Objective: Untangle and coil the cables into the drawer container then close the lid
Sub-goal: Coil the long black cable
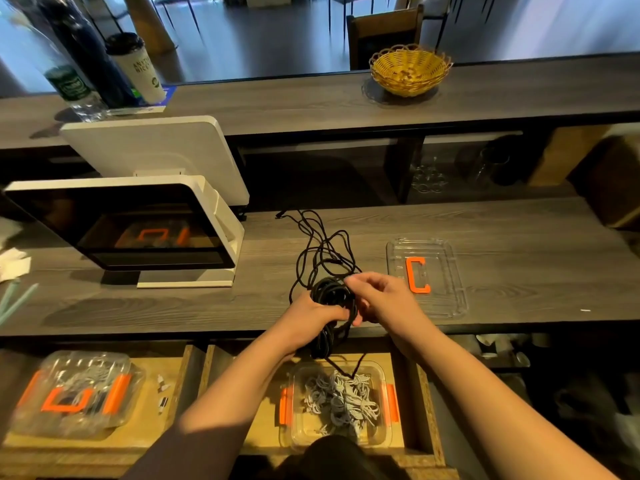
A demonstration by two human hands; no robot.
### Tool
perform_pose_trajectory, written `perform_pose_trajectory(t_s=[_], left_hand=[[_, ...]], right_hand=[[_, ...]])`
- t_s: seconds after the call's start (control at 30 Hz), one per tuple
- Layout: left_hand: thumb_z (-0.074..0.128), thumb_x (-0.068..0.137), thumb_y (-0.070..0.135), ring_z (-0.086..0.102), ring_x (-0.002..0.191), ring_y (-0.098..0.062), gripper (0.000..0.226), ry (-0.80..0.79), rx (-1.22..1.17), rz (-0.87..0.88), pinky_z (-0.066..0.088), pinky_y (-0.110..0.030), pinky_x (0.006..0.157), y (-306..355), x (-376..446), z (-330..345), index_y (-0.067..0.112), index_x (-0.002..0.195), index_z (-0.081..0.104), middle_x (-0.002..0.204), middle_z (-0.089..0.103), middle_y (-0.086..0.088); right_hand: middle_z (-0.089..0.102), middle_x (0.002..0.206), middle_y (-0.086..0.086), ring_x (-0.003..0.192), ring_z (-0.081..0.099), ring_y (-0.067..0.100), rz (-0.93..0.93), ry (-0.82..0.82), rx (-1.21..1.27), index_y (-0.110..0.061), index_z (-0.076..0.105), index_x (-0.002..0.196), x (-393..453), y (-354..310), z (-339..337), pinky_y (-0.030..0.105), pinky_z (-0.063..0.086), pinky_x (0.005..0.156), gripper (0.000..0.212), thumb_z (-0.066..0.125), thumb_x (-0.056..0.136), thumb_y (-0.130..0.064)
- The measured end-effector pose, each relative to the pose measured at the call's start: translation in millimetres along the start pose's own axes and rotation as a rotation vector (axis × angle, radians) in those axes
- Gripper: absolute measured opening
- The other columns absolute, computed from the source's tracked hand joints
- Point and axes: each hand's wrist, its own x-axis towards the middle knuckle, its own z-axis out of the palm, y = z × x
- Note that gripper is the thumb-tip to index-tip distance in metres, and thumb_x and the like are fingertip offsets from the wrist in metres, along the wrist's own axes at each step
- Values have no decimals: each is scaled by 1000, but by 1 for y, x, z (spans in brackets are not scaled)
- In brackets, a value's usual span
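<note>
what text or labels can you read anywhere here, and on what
"ANYTI... NIGH...": partial dark print on the white paper cup with black lid; the rest is unreadable.
Green label on the clear plastic bottle: too blurred to read.
Orange marks on the clear plastic lid: shapes, not text.

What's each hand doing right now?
Left hand: closed around the black cable coil.
Right hand: pinching a strand of the same coil.

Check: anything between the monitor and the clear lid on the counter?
Head view: the black cable, part coiled in both hands.
</note>
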Motion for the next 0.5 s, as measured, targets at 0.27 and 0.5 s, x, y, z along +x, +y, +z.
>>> perform_pose_trajectory(t_s=[0.27,0.5], left_hand=[[73,86,14,66,99,-20,15,-165,210,-40,49,-40,101,-1,-6,3,22,98,67,96,71,-2],[70,90,21,65,104,-14,13,-127,-28,-80,44,-42,107,-8,-13,2,26,102,65,102,73,6]], right_hand=[[56,64,3,51,47,12,170,-94,-153,-3,66,87,-2,-5,-9,22,38,47,26,63,95,-27],[48,62,-2,50,43,8,191,35,468,-8,55,88,-1,-4,-9,18,37,42,13,52,100,-14]])
